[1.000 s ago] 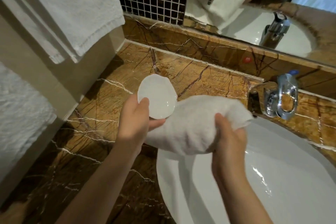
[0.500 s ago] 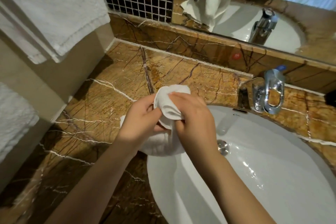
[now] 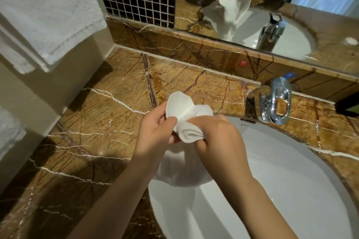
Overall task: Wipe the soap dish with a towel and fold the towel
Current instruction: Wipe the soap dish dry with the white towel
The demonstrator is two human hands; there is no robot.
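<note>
- White terry hanging towels (image 3: 46, 15) at far left, draped against the wall.
- Brown marble surface (image 3: 93, 126) with white veins runs below them to the basin.
- Left hand (image 3: 155, 132): grip pinching the soap dish (image 3: 178, 107) at its lower edge, thumb on the front face; dish white, held tilted above the surface beside the basin rim.
- Towel (image 3: 194, 122), white, bunched against the dish's right side; remainder hangs down between both wrists over the sink (image 3: 291, 180).
- Right hand (image 3: 219, 137): grip pressed together around the towel wad, touching the dish.
- Chrome faucet (image 3: 275, 101) at right, behind the sink.
</note>
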